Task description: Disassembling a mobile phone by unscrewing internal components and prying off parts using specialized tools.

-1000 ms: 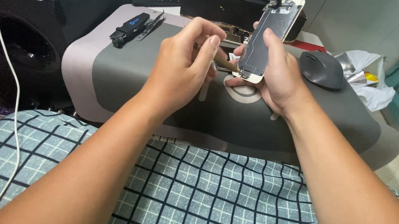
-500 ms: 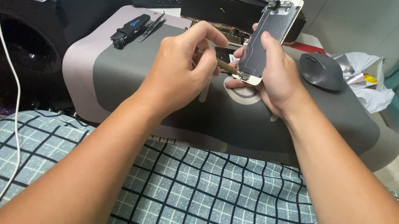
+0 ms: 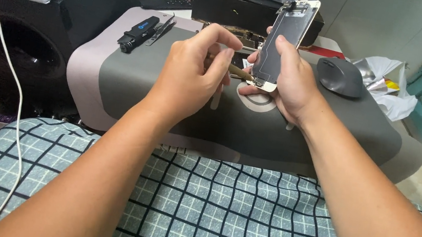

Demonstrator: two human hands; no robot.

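Detached phone screen panel with pale metal back [image 3: 288, 42] is held upright above the grey work mat [image 3: 170, 88], right hand [image 3: 286, 83] clamped around its lower half. Left hand [image 3: 190, 74] pinches a thin brass-coloured tool [image 3: 241, 73], tip touching the panel's bottom edge. On the mat: dark grey computer mouse [image 3: 340, 76] right of the panel, black pen-shaped device [image 3: 137, 33] and metal tweezers [image 3: 160, 30] far left.
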